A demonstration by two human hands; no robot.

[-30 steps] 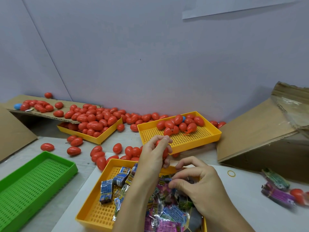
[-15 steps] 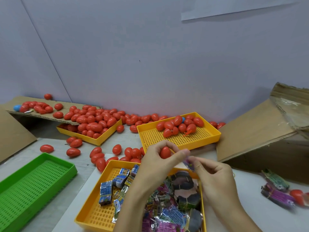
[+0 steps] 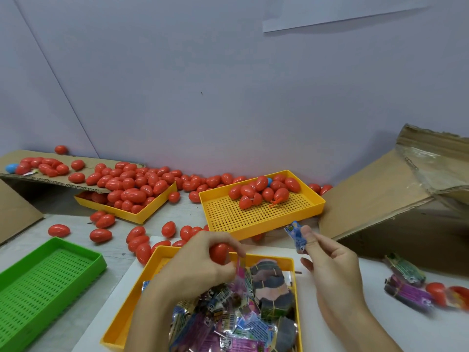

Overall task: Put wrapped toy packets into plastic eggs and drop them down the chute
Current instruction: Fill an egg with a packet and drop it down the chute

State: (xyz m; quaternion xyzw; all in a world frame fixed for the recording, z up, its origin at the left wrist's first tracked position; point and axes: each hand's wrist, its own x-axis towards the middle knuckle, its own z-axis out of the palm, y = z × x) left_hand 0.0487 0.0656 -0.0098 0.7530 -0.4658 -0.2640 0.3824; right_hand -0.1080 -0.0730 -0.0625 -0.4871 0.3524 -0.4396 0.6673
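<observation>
starting at the left, a green tray (image 3: 38, 283) sits beside loose red eggs (image 3: 100, 235) scattered over the table, with more piled on a cardboard ramp (image 3: 83, 177) and in a yellow tray (image 3: 142, 214) behind. the left hand (image 3: 200, 265) has its fingers curled round one red egg (image 3: 218, 253), held just above the near tray of packets (image 3: 291, 262), probably to keep it close for filling. whether that egg is open is hidden by the fingers. beyond it a second yellow tray (image 3: 256, 224) holds a small heap of eggs. the right hand (image 3: 332, 265) pinches a blue wrapped packet (image 3: 297, 236) between thumb and fingers, raised clear of the tray and apart from the egg, likely ready to be tucked in. further right, the sloping cardboard box (image 3: 385, 196) looks like the chute; two bundled packets (image 3: 406, 283) and an opened egg lie on the table before it, off the direct path.
</observation>
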